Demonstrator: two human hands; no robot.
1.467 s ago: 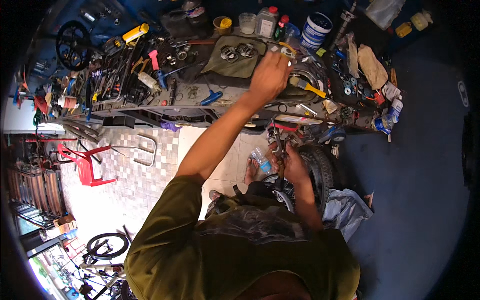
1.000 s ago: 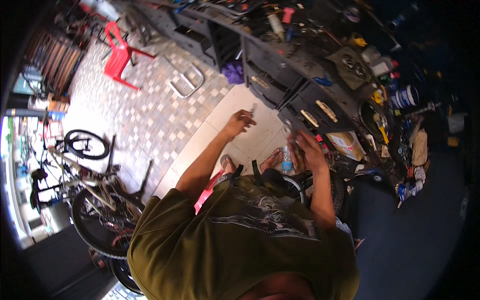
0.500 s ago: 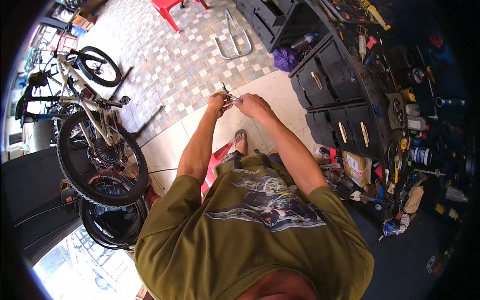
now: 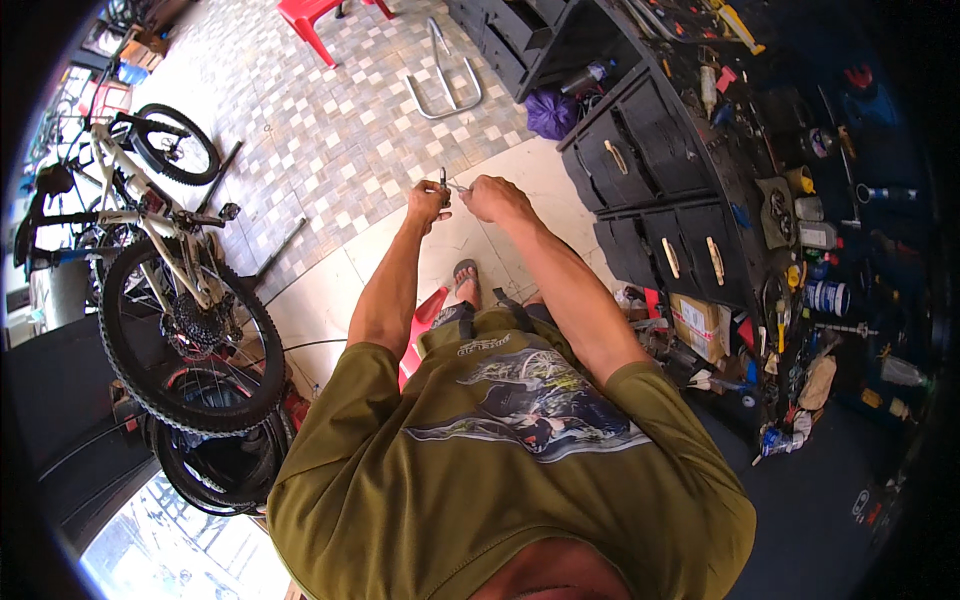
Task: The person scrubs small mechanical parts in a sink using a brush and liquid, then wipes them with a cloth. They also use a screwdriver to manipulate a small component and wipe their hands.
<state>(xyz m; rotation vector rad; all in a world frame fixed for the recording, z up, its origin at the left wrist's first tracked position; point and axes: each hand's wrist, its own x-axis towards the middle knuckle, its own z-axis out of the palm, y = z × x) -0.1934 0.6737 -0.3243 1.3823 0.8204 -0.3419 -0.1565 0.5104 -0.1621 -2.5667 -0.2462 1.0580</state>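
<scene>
Both arms reach out in front of me over the floor. My left hand (image 4: pixel 428 204) is closed round a small dark metal part (image 4: pixel 443 178), whose tip sticks up past the fingers. Close beside it, my right hand (image 4: pixel 497 199) is closed on a thin silver metal piece (image 4: pixel 461 188). The silver piece points left toward the dark part; whether the two touch is too small to tell. The fingers hide most of both pieces, so their exact kind does not show.
At left stands a pale mountain bike (image 4: pixel 190 250), with loose tyres (image 4: pixel 215 470) below it. A black drawer cabinet (image 4: pixel 640 150) holding tools runs along the right. Ahead are a silver metal stand (image 4: pixel 445 110), a red plastic stool (image 4: pixel 305 20) and a purple bag (image 4: pixel 550 112).
My right hand has turned, its fingers now curled over more of the silver piece. A small gap now shows between the hands. The whole view has shifted slightly.
</scene>
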